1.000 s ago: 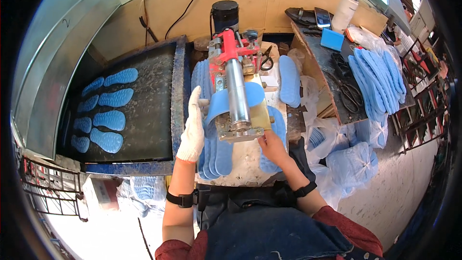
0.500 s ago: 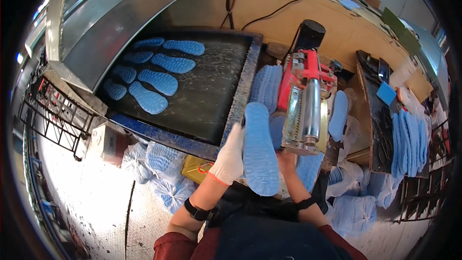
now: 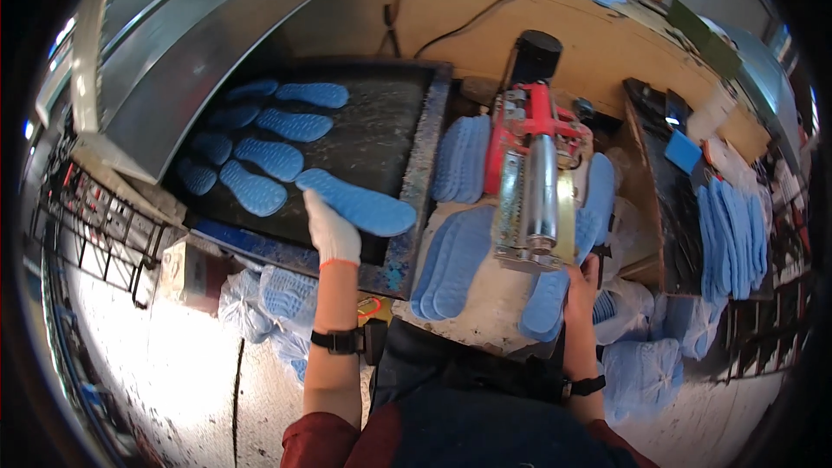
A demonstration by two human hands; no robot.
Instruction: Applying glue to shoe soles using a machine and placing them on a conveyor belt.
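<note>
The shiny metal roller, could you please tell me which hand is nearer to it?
Right: the right hand is by the near end of the roller, on its right. The left hand is well to its left, at the tray, touching a blue insole.

A long blue insole (image 3: 368, 207), wider at one end and patterned with small marks, slants over the dark bed (image 3: 368, 143), narrower end at the gloved left hand (image 3: 331, 230), wider end over the rim. Another blue insole (image 3: 543, 305) lies beside the right hand (image 3: 582, 286).
</note>
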